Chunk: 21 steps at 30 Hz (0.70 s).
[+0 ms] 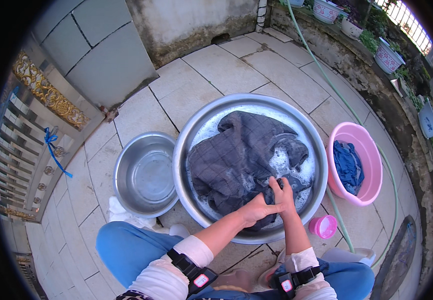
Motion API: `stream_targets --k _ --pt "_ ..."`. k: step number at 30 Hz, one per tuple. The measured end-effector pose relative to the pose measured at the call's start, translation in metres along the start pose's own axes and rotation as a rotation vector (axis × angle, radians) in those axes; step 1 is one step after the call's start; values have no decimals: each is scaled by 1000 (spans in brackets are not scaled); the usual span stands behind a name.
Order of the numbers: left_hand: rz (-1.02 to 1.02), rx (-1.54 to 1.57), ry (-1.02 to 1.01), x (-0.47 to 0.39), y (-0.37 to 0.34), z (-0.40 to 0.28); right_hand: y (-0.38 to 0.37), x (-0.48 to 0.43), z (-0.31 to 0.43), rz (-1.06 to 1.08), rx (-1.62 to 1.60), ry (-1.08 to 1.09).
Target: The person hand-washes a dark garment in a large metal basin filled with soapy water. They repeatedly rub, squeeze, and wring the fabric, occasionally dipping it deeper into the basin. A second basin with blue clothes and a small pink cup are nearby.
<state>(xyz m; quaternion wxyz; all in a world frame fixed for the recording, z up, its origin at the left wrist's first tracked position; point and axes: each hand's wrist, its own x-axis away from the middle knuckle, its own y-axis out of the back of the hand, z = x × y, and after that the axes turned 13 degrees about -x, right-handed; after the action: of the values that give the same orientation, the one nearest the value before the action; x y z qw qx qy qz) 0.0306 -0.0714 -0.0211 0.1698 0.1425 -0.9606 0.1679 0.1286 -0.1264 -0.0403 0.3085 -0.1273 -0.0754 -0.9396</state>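
A dark grey checked cloth garment [235, 150] lies soaked in a large round metal basin [181, 187] of sudsy water. Over its lower right part, my left hand [257, 210] and my right hand [282, 195] meet, touching each other. Both have wet dark fabric at the fingers; a small bunch of it shows above my right hand. The fingertips of my left hand are partly hidden behind the fabric and my right hand.
At the left stands a smaller metal basin [150, 180], with white cloth [120, 212] beside it. On the right are a pink plastic tub [372, 165] holding blue cloth [346, 165], a small pink cup [323, 227] and a green hose [351, 108]. Potted plants line a low wall.
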Motion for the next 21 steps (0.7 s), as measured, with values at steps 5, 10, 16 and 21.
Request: stream_targets --k 5,10,16,21 --pt "187 355 189 3 7 1 14 0 -3 650 -1099 -289" --pt "-87 -114 12 1 -4 17 9 -2 9 605 -750 -300" --pt "-213 -592 115 -12 -2 33 -5 -2 3 287 -571 -257" --pt "-230 -732 218 -21 7 49 -12 0 -16 106 -414 -177"
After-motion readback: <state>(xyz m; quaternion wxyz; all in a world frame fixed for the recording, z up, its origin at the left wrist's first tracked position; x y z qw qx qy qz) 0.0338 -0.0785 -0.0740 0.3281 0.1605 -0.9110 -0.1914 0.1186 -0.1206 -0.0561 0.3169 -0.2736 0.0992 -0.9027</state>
